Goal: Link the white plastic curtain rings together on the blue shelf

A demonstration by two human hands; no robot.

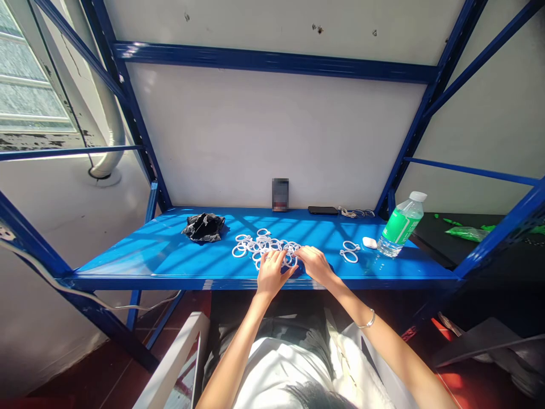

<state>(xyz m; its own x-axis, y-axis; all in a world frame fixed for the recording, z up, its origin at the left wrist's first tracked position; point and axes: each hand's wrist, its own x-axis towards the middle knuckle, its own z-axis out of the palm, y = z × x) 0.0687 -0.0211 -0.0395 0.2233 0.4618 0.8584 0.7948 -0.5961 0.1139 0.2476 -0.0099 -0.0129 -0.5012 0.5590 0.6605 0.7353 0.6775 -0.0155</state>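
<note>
A loose pile of white plastic curtain rings (251, 245), several of them with small eyelets, lies on the blue shelf top (149, 255) near its front edge. My left hand (271, 275) is at the pile's near side, thumb and fingers curled about a white ring (290, 262). From the right, my right hand (315, 262) meets the same ring with its fingers bent and pinched at the ring's edge. The fingertips partly hide what they grip. Two or so more rings (349, 251) lie apart, to the right of my right hand.
Crumpled black plastic (205, 227) lies left of the pile. A blurred dark box (280, 195), a phone (322, 210) and coiled cable (355, 212) are at the back. A white case (369, 242) and a water bottle (400, 227) stand right. Blue posts (138, 113) frame the shelf.
</note>
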